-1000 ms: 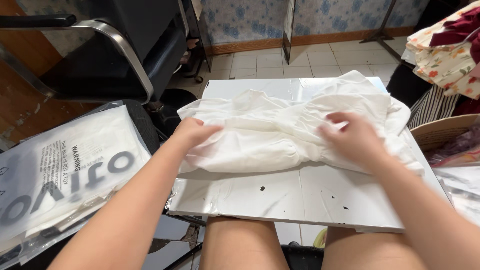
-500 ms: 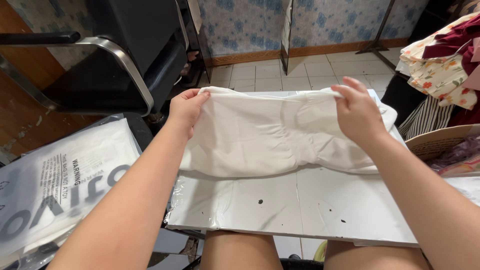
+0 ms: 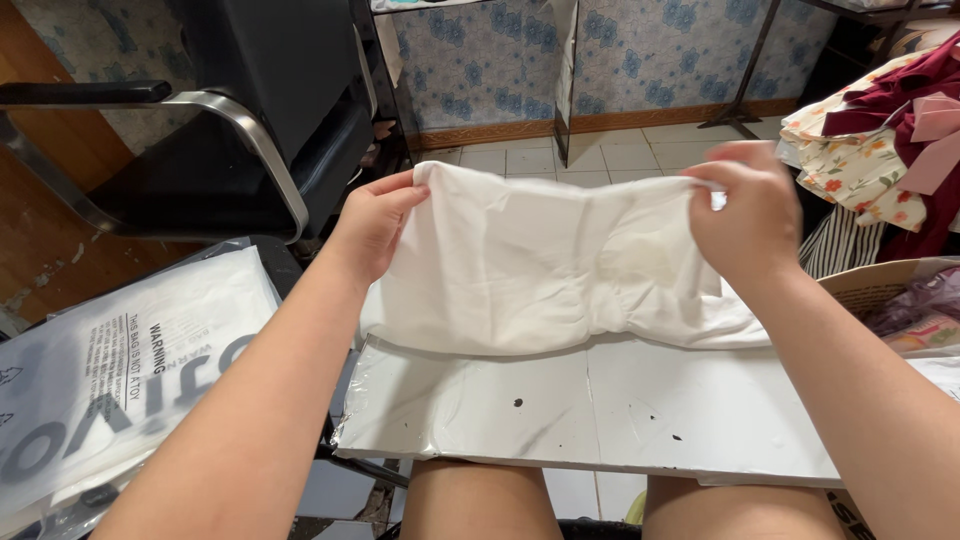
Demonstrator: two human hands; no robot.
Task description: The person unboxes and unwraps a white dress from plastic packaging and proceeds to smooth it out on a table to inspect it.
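A white cloth garment (image 3: 545, 265) hangs lifted above a white board (image 3: 600, 410) that rests across my lap. My left hand (image 3: 375, 225) pinches its upper left corner. At the upper right edge, my right hand (image 3: 745, 215) grips the fabric. The cloth is stretched flat between both hands, and its lower edge still touches the board.
A black chair with a metal armrest (image 3: 250, 130) stands at the left. Clear plastic bags (image 3: 110, 370) lie at the lower left. A pile of coloured clothes (image 3: 880, 140) sits at the right, above a cardboard box (image 3: 900, 290). Tiled floor lies beyond.
Both hands went from pressing the crumpled cloth on the board to gripping its top edge and raising it, spreading it out.
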